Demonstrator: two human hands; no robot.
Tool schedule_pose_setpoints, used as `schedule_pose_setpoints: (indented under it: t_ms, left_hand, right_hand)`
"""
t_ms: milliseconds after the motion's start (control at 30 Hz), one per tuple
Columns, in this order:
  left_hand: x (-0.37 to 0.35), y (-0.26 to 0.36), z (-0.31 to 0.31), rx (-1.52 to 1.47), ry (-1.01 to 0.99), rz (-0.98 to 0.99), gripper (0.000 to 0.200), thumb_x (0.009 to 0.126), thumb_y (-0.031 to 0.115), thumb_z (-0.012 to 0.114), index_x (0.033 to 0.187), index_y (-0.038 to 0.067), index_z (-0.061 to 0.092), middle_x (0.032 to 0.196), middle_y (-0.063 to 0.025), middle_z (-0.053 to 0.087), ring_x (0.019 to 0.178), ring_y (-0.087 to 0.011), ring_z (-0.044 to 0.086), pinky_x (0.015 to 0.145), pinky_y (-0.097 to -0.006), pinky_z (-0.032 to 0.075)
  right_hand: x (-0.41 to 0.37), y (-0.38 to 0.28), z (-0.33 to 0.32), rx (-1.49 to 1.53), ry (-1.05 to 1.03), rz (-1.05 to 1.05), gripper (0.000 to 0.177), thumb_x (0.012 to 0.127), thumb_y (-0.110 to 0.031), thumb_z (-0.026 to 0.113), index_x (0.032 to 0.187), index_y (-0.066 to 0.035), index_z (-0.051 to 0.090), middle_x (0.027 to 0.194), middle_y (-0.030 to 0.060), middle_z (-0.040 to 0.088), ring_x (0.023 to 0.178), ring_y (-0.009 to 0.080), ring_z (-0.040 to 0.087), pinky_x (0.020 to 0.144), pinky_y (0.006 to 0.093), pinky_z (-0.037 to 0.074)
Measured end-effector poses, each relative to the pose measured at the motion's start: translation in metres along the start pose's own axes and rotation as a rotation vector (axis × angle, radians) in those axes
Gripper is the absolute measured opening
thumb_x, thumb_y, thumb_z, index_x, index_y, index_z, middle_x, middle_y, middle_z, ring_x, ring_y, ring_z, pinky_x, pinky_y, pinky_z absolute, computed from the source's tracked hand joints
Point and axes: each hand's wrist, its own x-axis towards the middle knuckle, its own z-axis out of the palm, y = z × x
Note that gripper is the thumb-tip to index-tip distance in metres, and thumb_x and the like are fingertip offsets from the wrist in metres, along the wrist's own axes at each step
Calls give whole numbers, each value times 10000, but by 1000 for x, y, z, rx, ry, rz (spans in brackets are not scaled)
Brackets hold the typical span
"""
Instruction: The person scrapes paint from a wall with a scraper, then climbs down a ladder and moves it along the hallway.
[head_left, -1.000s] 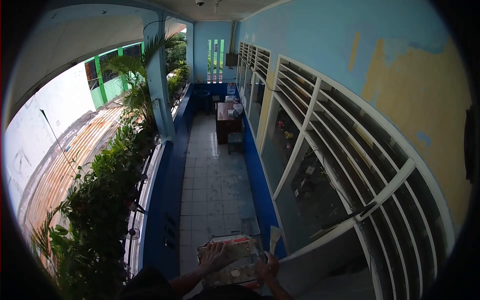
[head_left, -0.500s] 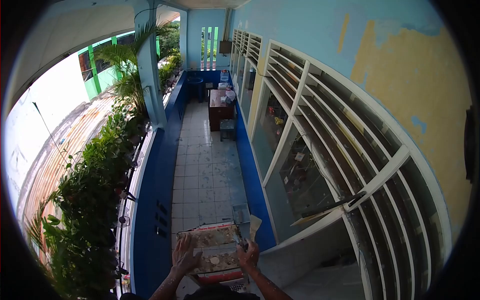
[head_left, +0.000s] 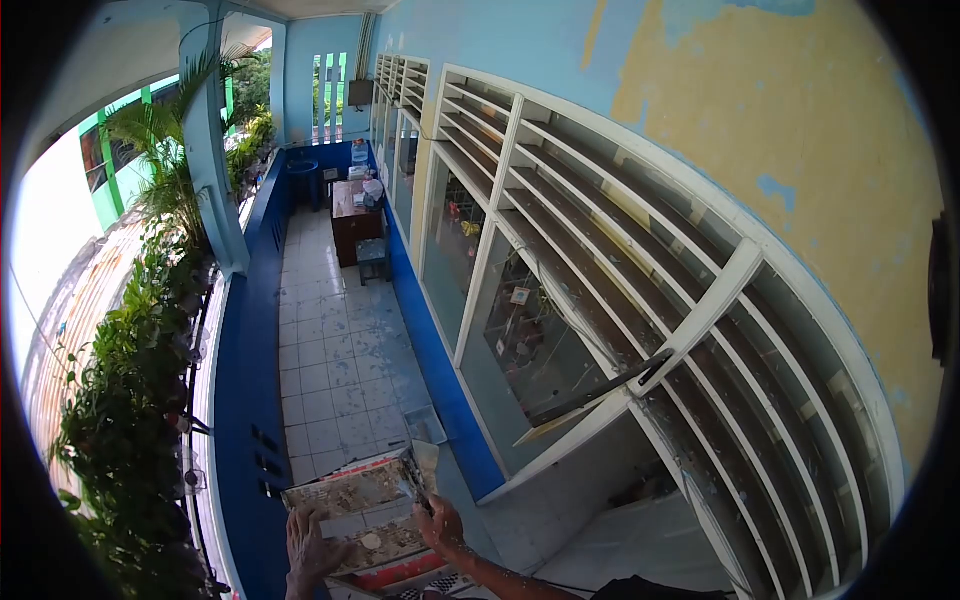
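Observation:
My right hand (head_left: pixel 438 526) is closed around a putty knife (head_left: pixel 427 459), its wide pale blade pointing up and away from me. Fingers partly hide the handle, and a greyish piece beside it is too small to make out. Below me stands a stepladder (head_left: pixel 352 489) with worn, paint-spattered treads and red edging. On its left side rests my left hand (head_left: pixel 313 545), fingers extended and thumb apart, with nothing held in it. The right hand is over the ladder's right side.
Louvred windows (head_left: pixel 600 250) in white frames run along the right, under a wall with peeling blue and yellow paint (head_left: pixel 730 110). A tray (head_left: pixel 425 425) lies on the tiled floor (head_left: pixel 335 350). Farther off are a desk (head_left: pixel 352 215) and stool (head_left: pixel 373 258). Plants (head_left: pixel 130 400) line the left parapet.
My view has swung to the right, so the corridor, ladder and both hands appear farther left and lower. The putty knife stays in my right hand; my left hand remains on the ladder.

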Motion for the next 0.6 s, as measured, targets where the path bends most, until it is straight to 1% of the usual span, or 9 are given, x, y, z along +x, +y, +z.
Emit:
schedule_pose_setpoints:
  t_ms: [33, 133, 167, 233, 367, 433, 467, 567, 600]
  left_hand:
    - [-1, 0, 3, 16, -38, 9, 914, 732, 594, 830, 1375, 33, 500, 1352, -187, 494, 1370, -389, 425, 1214, -571, 251]
    - [-2, -10, 7, 47, -109, 110, 908, 721, 652, 835, 1331, 49, 538, 1291, -186, 516, 1328, -381, 453, 1143, -569, 304]
    - [-1, -13, 10, 50, -122, 152, 907, 716, 671, 836, 1317, 55, 552, 1271, -185, 525, 1316, -376, 463, 1117, -565, 322]
    - [-2, -10, 1, -31, -132, 129, 830, 716, 674, 834, 1235, 61, 623, 1201, -172, 598, 1230, -354, 543, 1093, -537, 339]
    - [-5, -11, 4, -136, -121, 94, 702, 712, 676, 830, 1046, 65, 746, 982, -132, 723, 993, -315, 672, 1026, -500, 380]
    - [-6, -5, 2, -121, -159, 28, 679, 696, 682, 829, 973, 65, 770, 911, -123, 740, 924, -305, 686, 997, -491, 396]
    - [-6, -3, 1, -114, -179, -2, 670, 688, 685, 829, 936, 65, 782, 876, -119, 749, 889, -301, 693, 982, -486, 404]
    - [-5, 1, -3, -109, -199, -81, 705, 634, 691, 839, 936, 57, 783, 857, -136, 742, 915, -319, 682, 947, -473, 418]
    - [-6, -6, 1, -71, -265, -89, 725, 688, 681, 814, 1074, 71, 745, 980, -150, 731, 996, -334, 675, 963, -486, 444]
  right_hand:
    - [-3, -5, -5, 3, -33, 29, 476, 985, -323, 585, 1299, 31, 641, 1060, 288, 664, 1003, 456, 640, 838, 534, 517]
    - [-2, 15, 12, -53, 76, 20, 529, 991, -378, 594, 1291, 56, 628, 1135, 290, 654, 1048, 445, 623, 873, 526, 504]
    - [-2, 22, 16, -52, 65, 33, 529, 992, -373, 594, 1303, 54, 621, 1152, 290, 648, 1054, 442, 622, 874, 524, 506]
    - [-4, 17, 16, -50, 36, 63, 529, 996, -362, 594, 1328, 50, 607, 1186, 290, 638, 1066, 435, 620, 878, 520, 509]
    - [-6, 32, 24, 2, 77, -52, 503, 988, -316, 599, 1339, 46, 604, 1194, 289, 640, 1092, 443, 626, 911, 515, 509]
    - [-8, 41, 27, 82, 135, -143, 496, 983, -295, 601, 1345, 44, 602, 1203, 287, 640, 1111, 449, 627, 930, 514, 505]
    - [-7, 44, 29, 102, 128, -133, 499, 979, -292, 601, 1350, 42, 600, 1215, 291, 639, 1125, 451, 627, 943, 510, 503]
    - [-13, 44, 27, 145, 124, -93, 512, 970, -282, 602, 1373, 34, 593, 1259, 297, 635, 1171, 451, 625, 978, 498, 498]
    - [-14, 42, 29, 158, 139, -87, 520, 968, -278, 602, 1387, 30, 588, 1277, 297, 632, 1186, 446, 624, 989, 493, 497]
